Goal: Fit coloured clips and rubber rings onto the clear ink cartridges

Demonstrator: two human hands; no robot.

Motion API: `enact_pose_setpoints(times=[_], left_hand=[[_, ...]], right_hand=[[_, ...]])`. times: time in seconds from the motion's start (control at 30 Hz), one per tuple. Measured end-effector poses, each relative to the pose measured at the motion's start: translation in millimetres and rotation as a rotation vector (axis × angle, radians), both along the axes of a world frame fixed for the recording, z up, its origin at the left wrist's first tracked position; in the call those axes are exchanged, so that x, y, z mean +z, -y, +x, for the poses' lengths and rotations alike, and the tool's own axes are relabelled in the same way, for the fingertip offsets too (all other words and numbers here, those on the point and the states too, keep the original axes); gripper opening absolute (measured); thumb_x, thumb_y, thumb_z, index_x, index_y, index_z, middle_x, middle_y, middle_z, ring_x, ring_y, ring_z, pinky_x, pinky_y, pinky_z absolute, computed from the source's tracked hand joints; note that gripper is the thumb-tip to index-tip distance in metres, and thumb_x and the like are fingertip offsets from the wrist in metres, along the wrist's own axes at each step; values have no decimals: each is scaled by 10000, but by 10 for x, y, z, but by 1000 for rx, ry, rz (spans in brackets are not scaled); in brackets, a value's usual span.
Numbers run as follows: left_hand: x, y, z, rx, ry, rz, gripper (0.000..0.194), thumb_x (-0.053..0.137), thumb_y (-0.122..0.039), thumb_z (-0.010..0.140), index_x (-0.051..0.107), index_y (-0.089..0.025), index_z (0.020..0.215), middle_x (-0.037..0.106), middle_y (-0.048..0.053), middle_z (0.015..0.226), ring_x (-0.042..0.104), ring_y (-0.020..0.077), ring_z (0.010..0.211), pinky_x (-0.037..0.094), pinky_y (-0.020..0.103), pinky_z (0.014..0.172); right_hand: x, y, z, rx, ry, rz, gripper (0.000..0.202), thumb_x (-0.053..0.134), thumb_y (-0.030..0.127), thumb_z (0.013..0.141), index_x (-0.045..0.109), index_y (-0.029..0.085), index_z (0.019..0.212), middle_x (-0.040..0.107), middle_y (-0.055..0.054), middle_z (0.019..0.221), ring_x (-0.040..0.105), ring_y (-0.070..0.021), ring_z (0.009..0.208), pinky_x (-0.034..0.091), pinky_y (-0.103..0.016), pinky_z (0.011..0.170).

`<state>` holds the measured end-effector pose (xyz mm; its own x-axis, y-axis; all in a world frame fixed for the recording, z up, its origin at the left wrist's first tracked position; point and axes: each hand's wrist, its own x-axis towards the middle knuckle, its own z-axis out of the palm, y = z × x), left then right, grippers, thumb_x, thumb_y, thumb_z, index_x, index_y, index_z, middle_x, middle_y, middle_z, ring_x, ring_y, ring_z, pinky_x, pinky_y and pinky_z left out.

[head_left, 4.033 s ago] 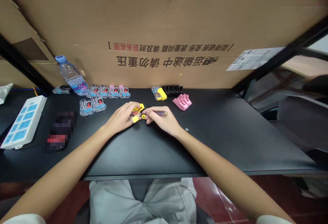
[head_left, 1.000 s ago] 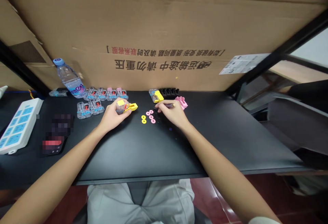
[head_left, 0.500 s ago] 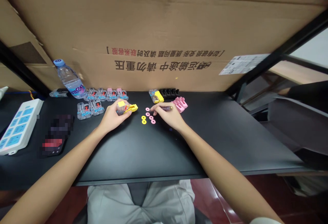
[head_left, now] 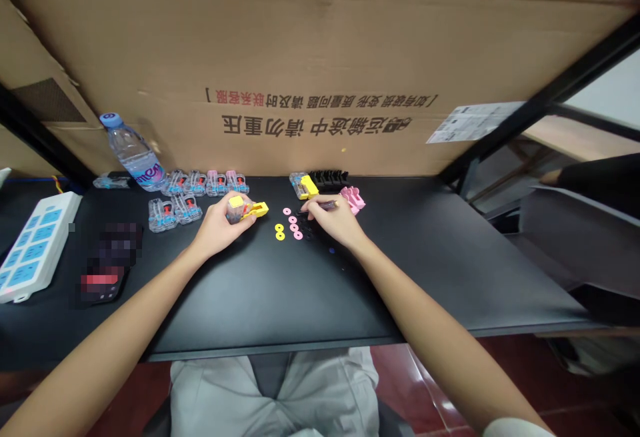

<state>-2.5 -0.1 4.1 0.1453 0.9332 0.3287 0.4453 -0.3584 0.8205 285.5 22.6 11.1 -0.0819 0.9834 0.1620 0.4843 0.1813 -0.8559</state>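
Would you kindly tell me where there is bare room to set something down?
The tabletop looks bare right of the right forearm and, between the forearms, toward its front edge. Pink and yellow rings crowd the space between the left hand and right hand; clear cases, bottle, phone and power strip crowd the left.

Two hands point(head_left: 217, 227). One thin tool point(head_left: 328, 205). Eight clear cases point(head_left: 187, 209): four in a back row, two in front, one by the black clips point(head_left: 330, 179), one held. One more clear thing point(head_left: 113, 182) by the bottle point(head_left: 134, 157), and just one bottle. Two yellow rings point(head_left: 277, 236). Four pink rings point(head_left: 300, 236). One blue bit point(head_left: 331, 250). One phone point(head_left: 107, 264). One plug strip point(head_left: 37, 248). The black clips, pink clips point(head_left: 353, 199) and black bits point(head_left: 306, 229) are too bunched up to count.
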Motion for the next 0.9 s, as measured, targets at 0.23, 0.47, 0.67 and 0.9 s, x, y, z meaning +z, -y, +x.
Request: enact_pose_setpoints(times=[0.23, 0.47, 0.67, 0.9], left_hand=[[13, 4, 5, -13, 8, 12, 279, 787, -379, 866, 701, -214, 1074, 791, 40, 1061, 744, 214, 945, 580, 329, 864], [32, -5, 8, -60, -7, 78, 214, 788, -351, 880, 690, -207, 1004, 761, 26, 1044, 719, 196, 933, 554, 336, 905], [-11, -13, 0, -23, 30, 19, 369, 827, -400, 864, 677, -205, 1139, 787, 56, 1093, 759, 228, 954, 592, 369, 908], [-34, -5, 36, -81, 175, -92, 513, 871, -480, 852, 657, -199, 1224, 792, 95, 1189, 777, 279, 1085, 613, 434, 1005]], right_hand=[[81, 4, 65, -152, 80, 62, 275, 578, 284, 846, 812, 178, 750, 730, -38, 656, 655, -197, 664, 435, -289, 617], [3, -67, 126, -137, 154, 66, 277, 584, 298, 878, 812, 169, 787, 742, -39, 687, 653, -202, 680, 427, -293, 628], [15, -46, 93, -102, 107, 22, 250, 608, 288, 851, 803, 167, 751, 732, -46, 660, 650, -200, 659, 428, -289, 607], [43, 54, -6, 26, -34, 229, 418, 486, 387, 1025, 783, 202, 796, 744, -73, 816, 712, -238, 833, 560, -359, 791]])
